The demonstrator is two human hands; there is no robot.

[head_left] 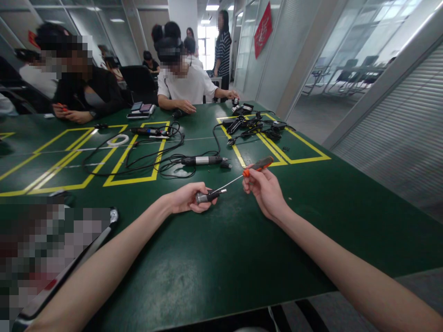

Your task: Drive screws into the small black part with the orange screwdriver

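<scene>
From the head camera I see my left hand (188, 197) curled shut around a small dark cylindrical tool (206, 197), held low over the green table (221, 258). My right hand (262, 186) pinches the orange-and-black handle of a screwdriver (258, 164), fingers closed on it, and the thin shaft slants down to meet the tip of the cylindrical tool between my hands.

Just beyond my hands lies a second black-and-silver tool (202, 160) with its cable (145, 159) looping over the yellow tape lines (138, 180). Farther right a heap of black adapters and leads (254, 125) sits inside another taped box. A white ring (117, 140) lies to the left. Across the table, a person in a white shirt (185, 85) rests both hands on the surface, and another in black (86, 94) sits beside. Nothing lies between my hands and me.
</scene>
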